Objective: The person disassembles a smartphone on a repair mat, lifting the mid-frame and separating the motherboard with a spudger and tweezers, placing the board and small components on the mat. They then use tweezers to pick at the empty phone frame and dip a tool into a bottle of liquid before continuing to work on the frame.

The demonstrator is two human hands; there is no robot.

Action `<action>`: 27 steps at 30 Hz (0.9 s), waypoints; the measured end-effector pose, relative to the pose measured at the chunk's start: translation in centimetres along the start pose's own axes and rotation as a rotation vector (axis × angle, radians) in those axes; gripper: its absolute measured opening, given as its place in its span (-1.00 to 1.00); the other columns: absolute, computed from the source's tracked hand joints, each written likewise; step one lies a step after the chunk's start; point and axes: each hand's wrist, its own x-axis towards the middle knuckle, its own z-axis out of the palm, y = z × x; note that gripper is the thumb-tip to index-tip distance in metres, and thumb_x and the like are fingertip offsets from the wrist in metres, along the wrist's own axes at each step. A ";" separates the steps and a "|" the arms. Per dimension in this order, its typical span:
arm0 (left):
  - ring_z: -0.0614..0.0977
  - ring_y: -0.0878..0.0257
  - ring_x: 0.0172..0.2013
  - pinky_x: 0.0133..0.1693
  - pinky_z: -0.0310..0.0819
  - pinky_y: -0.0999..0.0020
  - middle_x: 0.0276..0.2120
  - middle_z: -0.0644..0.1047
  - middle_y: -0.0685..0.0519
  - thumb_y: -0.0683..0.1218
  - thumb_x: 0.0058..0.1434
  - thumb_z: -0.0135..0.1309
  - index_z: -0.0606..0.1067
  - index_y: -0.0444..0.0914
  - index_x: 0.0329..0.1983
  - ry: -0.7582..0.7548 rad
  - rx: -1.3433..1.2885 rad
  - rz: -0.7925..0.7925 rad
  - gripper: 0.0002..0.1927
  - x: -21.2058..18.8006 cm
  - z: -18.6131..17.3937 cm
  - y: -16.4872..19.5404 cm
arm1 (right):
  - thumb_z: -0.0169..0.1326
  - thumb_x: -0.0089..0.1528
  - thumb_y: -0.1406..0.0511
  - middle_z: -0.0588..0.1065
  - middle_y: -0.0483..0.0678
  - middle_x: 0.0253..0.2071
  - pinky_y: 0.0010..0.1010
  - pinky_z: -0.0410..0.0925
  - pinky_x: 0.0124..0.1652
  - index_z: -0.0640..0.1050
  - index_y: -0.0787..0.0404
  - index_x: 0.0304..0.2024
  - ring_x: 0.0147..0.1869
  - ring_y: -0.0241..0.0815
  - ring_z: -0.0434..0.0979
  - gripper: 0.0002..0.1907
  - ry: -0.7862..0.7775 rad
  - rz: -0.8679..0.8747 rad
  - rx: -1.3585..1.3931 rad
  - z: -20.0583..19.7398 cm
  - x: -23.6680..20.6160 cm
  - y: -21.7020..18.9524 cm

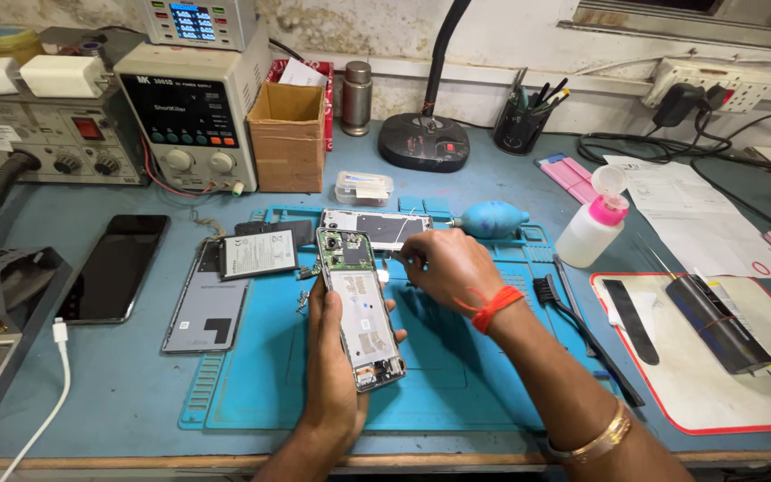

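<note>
My left hand (pixel 332 357) holds an opened phone (pixel 359 303) from underneath, back cover off, its circuit board and inner frame facing up over the blue work mat (pixel 457 384). My right hand (pixel 443 268) is closed on a thin metal tool (pixel 396 257), its tip at the phone's upper right edge. A red thread is tied around that wrist and a gold bangle sits further up the arm. A loose battery (pixel 259 253) and a grey back cover (pixel 207 308) lie left of the phone. Another phone frame (pixel 377 228) lies just behind it.
A black phone (pixel 116 266) lies at the left. Power supply units (pixel 194 120), a cardboard box (pixel 287 134) and a lamp base (pixel 424 143) stand at the back. A blue dust blower (pixel 493 219), pump bottle (pixel 592 228), brush (pixel 582 326) and white pad (pixel 716 375) sit right.
</note>
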 end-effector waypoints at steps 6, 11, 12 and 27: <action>0.62 0.13 -0.03 -0.20 0.67 0.15 0.11 0.51 -0.05 0.17 0.40 -0.29 0.23 -0.12 0.34 -0.022 -0.024 -0.002 -0.48 0.1 0.0 -0.3 | 0.24 0.07 0.24 0.63 0.00 -0.34 -0.08 0.48 -0.24 0.69 0.03 -0.18 -0.21 0.11 0.64 -0.75 -0.046 0.040 -0.131 0.8 0.2 -0.2; 0.62 0.13 -0.03 -0.20 0.67 0.13 0.10 0.49 -0.07 0.18 0.41 -0.29 0.23 -0.12 0.34 -0.017 -0.028 -0.005 -0.48 0.2 0.1 -0.3 | 0.23 0.14 0.15 0.63 -0.01 -0.34 -0.07 0.47 -0.24 0.65 0.09 -0.17 -0.21 0.10 0.64 -0.74 -0.013 0.033 -0.074 0.3 -0.2 -0.7; 0.62 0.13 -0.03 -0.20 0.67 0.13 0.10 0.50 -0.06 0.18 0.40 -0.29 0.23 -0.11 0.34 -0.011 -0.031 -0.012 -0.48 0.1 0.1 -0.2 | 0.23 0.15 0.13 0.63 0.00 -0.34 -0.07 0.46 -0.24 0.65 0.11 -0.17 -0.21 0.10 0.63 -0.72 -0.011 0.028 -0.065 0.1 -0.5 -0.9; 0.60 0.01 0.07 -0.06 0.64 -0.02 0.16 0.51 -0.15 0.26 0.41 -0.30 0.25 -0.16 0.39 -0.224 -0.294 -0.266 -0.38 -0.6 -0.2 -1.0 | 0.24 0.17 0.28 0.61 -0.12 -0.48 -0.48 0.36 -0.54 0.69 0.19 -0.26 -0.51 -0.34 0.56 -0.86 0.158 0.124 0.435 -3.3 -11.1 -1.4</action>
